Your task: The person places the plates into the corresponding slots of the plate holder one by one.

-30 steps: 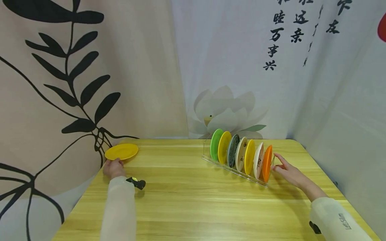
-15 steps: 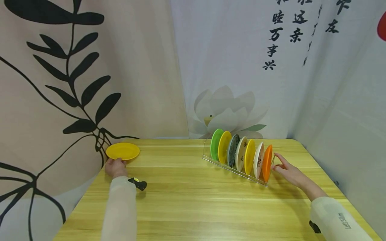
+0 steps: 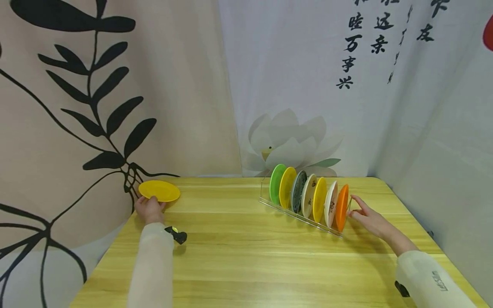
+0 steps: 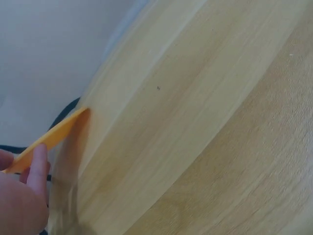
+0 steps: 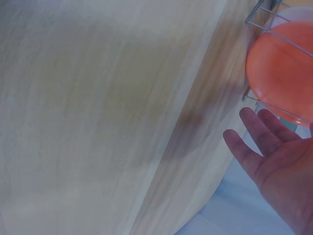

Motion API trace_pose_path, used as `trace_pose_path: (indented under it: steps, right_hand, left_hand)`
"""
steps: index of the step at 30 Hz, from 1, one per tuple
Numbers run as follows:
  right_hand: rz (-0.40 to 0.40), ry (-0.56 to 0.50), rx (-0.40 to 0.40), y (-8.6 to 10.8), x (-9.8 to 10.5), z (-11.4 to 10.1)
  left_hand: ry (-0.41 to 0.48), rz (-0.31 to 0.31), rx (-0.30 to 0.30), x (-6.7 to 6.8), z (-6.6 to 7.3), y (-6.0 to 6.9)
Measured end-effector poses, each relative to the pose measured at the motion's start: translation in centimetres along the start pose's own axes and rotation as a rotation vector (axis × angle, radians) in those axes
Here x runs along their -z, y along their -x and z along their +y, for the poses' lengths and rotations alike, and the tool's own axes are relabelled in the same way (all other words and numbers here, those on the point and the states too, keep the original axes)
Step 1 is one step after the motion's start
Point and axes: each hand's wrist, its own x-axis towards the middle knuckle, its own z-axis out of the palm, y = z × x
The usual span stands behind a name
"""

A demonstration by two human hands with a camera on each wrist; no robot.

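Note:
At the table's far left, my left hand grips the near edge of a yellow plate, which is held nearly flat. The left wrist view catches this plate edge-on, with its far edge low at the tabletop; I cannot tell if it touches. A wire dish rack stands at the right, with several plates upright in a row. My right hand is at its right end, index finger and thumb at the end wire beside the orange plate. In the right wrist view, three fingers are loosely extended below the orange plate.
Left of the orange plate, the rack holds a white patterned plate, a yellow one, a cream patterned one, a dark patterned one, another yellow one and a green plate. A printed curtain hangs behind the wooden table.
My left hand and the yellow plate have shifted slightly right and a little up in the head view. The right hand and the rack have stayed in place.

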Motion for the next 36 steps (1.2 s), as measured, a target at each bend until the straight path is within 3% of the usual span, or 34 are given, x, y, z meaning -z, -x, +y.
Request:
trace_pose_path:
  steps: [12,19,23,29,36]
  right_hand:
    - [0.000,-0.009,0.000,0.0,-0.1,0.2]
    - [-0.003,0.003,-0.001,-0.1,0.0,0.2]
    - [-0.006,0.004,0.002,-0.1,-0.1,0.2]
    - [-0.004,-0.004,0.008,-0.1,0.0,0.2]
    - [-0.001,-0.009,0.001,-0.1,-0.1,0.1]
  left_hand:
    - [-0.092,-0.136,-0.052,-0.4,1.0,-0.1]
    - [-0.167,-0.213,-0.020,-1.6,2.4,1.6]
    - [-0.199,-0.261,-0.034,-2.4,2.8,2.7]
    - [-0.228,-0.326,-0.076,-3.3,2.8,4.2]
    - [-0.273,-0.391,-0.051,-4.6,2.5,5.0]
